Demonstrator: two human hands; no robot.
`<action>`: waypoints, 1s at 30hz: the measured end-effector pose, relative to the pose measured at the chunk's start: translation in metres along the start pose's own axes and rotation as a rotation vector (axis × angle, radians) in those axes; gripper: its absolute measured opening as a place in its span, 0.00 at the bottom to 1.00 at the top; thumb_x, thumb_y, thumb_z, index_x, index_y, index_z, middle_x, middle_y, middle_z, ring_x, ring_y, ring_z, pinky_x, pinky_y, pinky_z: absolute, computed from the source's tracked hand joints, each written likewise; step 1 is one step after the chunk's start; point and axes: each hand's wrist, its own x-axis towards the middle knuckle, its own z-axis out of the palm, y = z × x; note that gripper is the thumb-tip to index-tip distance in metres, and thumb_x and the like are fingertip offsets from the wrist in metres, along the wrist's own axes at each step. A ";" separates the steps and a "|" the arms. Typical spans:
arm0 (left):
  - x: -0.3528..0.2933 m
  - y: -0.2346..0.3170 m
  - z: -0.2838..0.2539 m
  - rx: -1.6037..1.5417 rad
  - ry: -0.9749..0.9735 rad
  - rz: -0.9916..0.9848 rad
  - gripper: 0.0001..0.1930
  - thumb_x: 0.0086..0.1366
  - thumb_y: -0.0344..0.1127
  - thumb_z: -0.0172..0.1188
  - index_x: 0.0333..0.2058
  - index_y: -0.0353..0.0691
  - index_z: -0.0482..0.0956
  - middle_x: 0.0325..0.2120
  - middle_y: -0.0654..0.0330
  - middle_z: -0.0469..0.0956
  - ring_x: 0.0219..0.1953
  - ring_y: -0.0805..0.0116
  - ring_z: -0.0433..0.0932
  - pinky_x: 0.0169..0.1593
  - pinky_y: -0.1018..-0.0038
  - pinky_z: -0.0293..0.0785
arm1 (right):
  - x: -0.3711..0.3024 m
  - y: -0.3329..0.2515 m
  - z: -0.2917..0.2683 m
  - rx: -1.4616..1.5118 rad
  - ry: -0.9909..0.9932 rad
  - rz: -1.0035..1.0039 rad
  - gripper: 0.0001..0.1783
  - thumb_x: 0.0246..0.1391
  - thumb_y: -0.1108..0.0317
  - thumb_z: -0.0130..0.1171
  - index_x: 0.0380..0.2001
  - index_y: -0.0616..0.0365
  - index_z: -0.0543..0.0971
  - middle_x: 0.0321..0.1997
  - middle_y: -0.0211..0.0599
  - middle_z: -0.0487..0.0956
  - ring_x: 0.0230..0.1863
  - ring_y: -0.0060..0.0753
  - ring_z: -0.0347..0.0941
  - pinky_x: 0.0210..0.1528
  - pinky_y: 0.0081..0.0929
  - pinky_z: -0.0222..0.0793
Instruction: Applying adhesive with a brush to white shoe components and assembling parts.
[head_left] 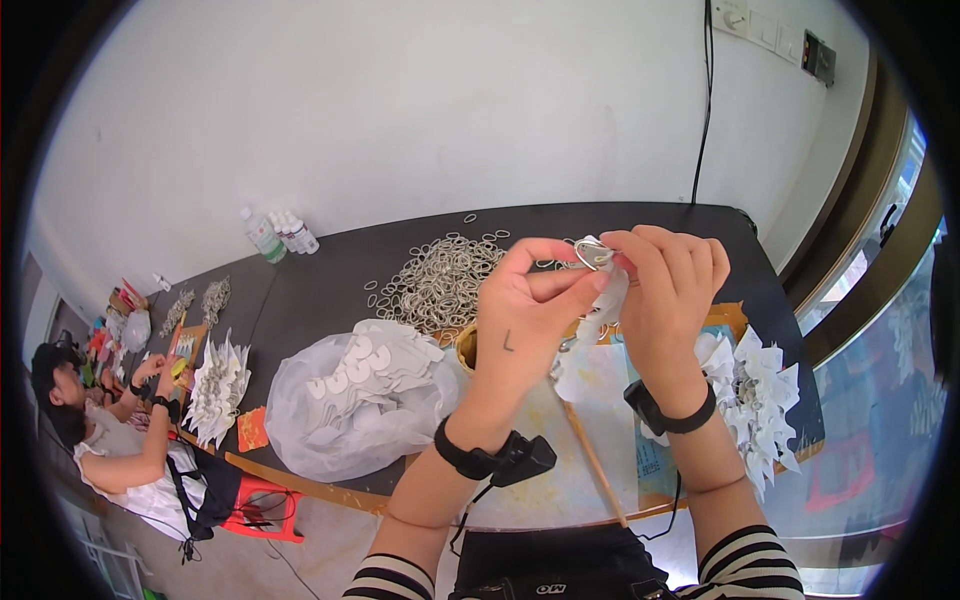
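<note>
Both my hands are raised over the table, fingertips close together. Between the thumb and index finger of my left hand (522, 325) is an oval metal ring (592, 256). The fingers of my right hand (665, 305) pinch a white flat piece (610, 300) at the ring; part of it hangs down between the hands. Fingers hide how far the piece passes through the ring. Below lies a pale, stained sheet (520, 440) with a wooden stick (595, 465) across it. A yellowish tub (466, 347) is partly hidden behind my left hand.
A heap of metal rings (440, 285) lies behind my left hand. Left of it, a clear plastic bag (290, 420) holds white cut pieces (365, 375). Clustered white pieces (755, 400) sit at right. Bottles (265, 237) stand by the wall. Another person (130, 440) works at far left.
</note>
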 end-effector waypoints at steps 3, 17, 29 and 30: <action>0.001 -0.011 0.003 -0.095 0.016 -0.018 0.12 0.56 0.26 0.63 0.37 0.34 0.70 0.28 0.55 0.82 0.26 0.81 0.76 0.28 0.87 0.68 | -0.002 0.004 0.001 -0.026 0.024 0.025 0.11 0.35 0.74 0.61 0.27 0.50 0.77 0.31 0.21 0.75 0.34 0.26 0.67 0.44 0.32 0.54; 0.001 0.002 -0.003 0.013 0.000 -0.052 0.17 0.62 0.40 0.59 0.41 0.31 0.76 0.33 0.59 0.78 0.35 0.75 0.78 0.35 0.79 0.80 | 0.002 -0.001 -0.008 -0.093 0.061 0.009 0.08 0.34 0.70 0.63 0.20 0.43 0.77 0.30 0.18 0.71 0.38 0.27 0.67 0.59 0.45 0.50; 0.006 0.014 -0.021 0.053 -0.105 -0.048 0.14 0.63 0.38 0.57 0.40 0.31 0.77 0.30 0.61 0.78 0.33 0.77 0.77 0.28 0.83 0.76 | 0.014 0.013 -0.020 0.814 -0.370 0.246 0.05 0.43 0.69 0.62 0.25 0.54 0.76 0.35 0.35 0.72 0.40 0.38 0.66 0.52 0.36 0.59; 0.006 0.016 -0.022 0.051 -0.102 -0.052 0.14 0.63 0.38 0.57 0.40 0.31 0.77 0.30 0.61 0.78 0.33 0.77 0.77 0.28 0.83 0.76 | 0.018 0.011 -0.024 0.815 -0.375 0.249 0.05 0.43 0.69 0.62 0.25 0.54 0.76 0.35 0.35 0.72 0.40 0.38 0.66 0.52 0.36 0.59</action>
